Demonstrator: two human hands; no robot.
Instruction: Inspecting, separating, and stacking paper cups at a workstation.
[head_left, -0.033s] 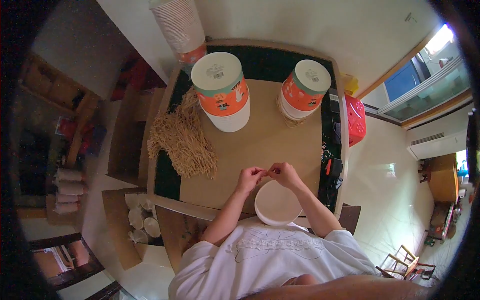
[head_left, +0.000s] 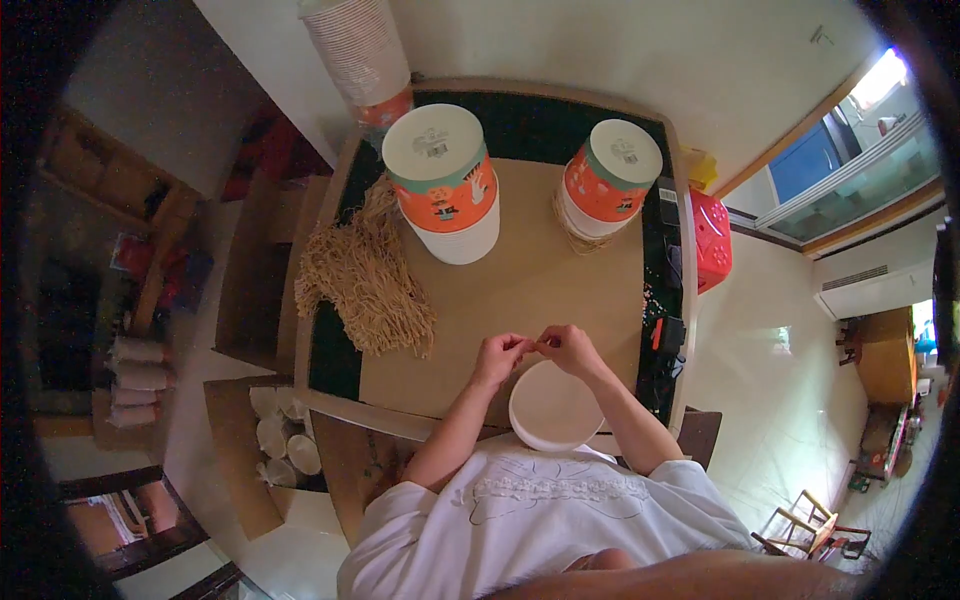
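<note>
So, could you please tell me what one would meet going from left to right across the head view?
Bundle of tan strands, left hand, right hand, red plastic stool, white air conditioner.

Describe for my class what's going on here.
Someone's left hand and right hand are close together near the far side of an open white bucket; anything small between their fingers can't be made out. A bundle of tan strands lies to the left. Beyond stand a left bucket stack and a right bucket stack, both upside down.
</note>
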